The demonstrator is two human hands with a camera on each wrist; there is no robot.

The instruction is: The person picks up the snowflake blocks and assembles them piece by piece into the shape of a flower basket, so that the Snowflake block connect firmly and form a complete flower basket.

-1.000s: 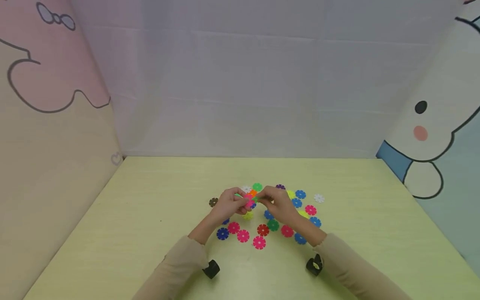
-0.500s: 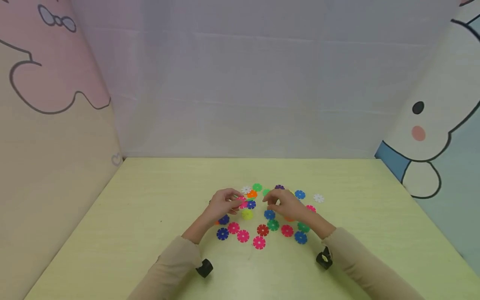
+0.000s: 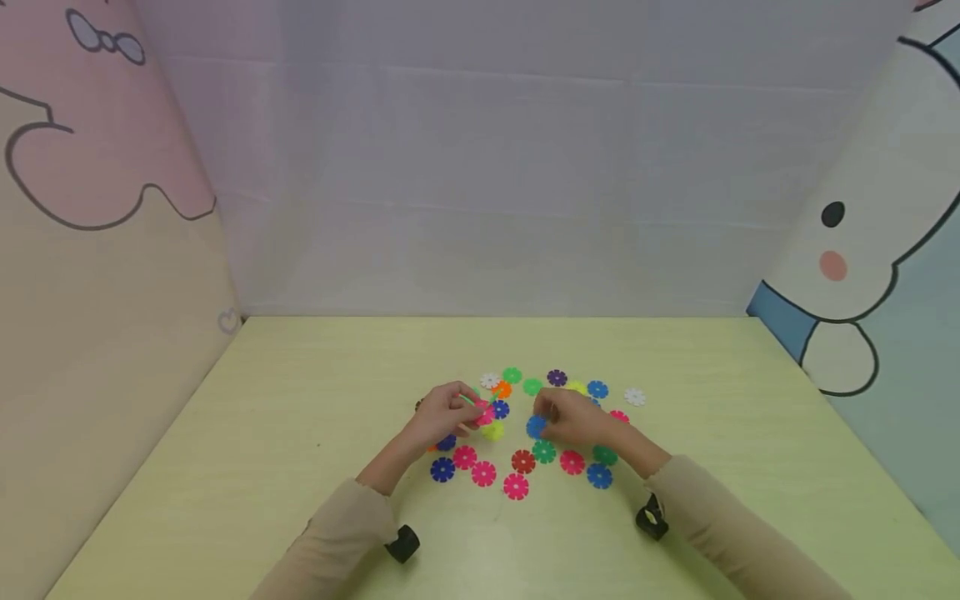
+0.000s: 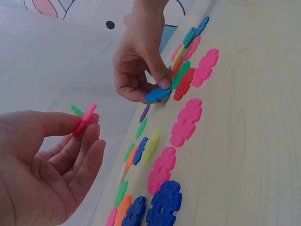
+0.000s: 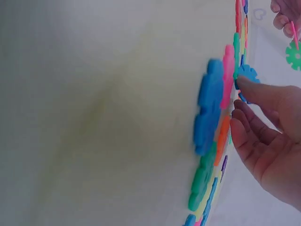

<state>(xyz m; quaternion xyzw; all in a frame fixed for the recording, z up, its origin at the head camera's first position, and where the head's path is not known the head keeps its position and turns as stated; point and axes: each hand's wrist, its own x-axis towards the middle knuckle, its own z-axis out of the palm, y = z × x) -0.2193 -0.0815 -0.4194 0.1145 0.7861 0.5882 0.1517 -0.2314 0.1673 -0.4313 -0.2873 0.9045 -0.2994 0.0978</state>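
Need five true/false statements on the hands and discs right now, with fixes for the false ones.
1. The left grip pinches a pink disc. True.
2. The pink disc lies flat on the table. False: it is held above the table.
3. The right grip pinches a blue disc. True.
4. A green disc touches the held pink disc. True.
5. Both sleeves are black. False: the sleeves are beige.

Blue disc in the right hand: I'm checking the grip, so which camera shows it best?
The left wrist view: the blue disc shows clearly, pinched by the right hand. The head view shows it small; the right wrist view, partly hidden by that hand.
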